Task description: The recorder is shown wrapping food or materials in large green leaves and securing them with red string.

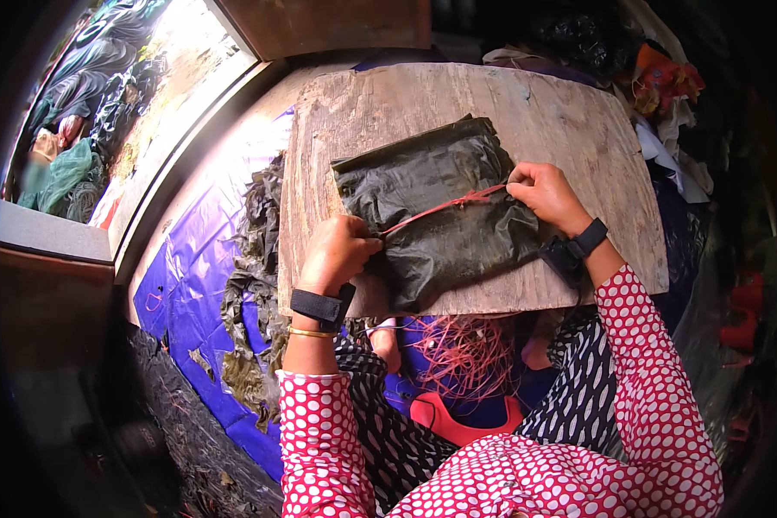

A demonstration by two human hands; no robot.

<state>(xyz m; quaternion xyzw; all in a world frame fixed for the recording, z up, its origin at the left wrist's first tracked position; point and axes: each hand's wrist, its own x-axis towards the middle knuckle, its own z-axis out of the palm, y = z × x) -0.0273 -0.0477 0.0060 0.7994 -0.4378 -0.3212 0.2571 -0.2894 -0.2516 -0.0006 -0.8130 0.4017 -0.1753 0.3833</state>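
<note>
A flat packet wrapped in dark green leaves [432, 216] lies on a worn wooden board [388, 112]. A thin red string [445, 207] runs taut across the packet's top. My left hand [338, 255] pinches the string's left end at the packet's left edge. At the packet's right edge, my right hand [544, 194] pinches the other end of the string. Both wrists carry black straps, and the left also has a thin gold bangle.
A bundle of loose red strings [466, 354] lies in my lap below the board. Scraps of dark leaf [255, 285] are strewn on a blue-purple plastic sheet [181, 285] at left. Crumpled cloth and bags [665, 112] pile up at the right.
</note>
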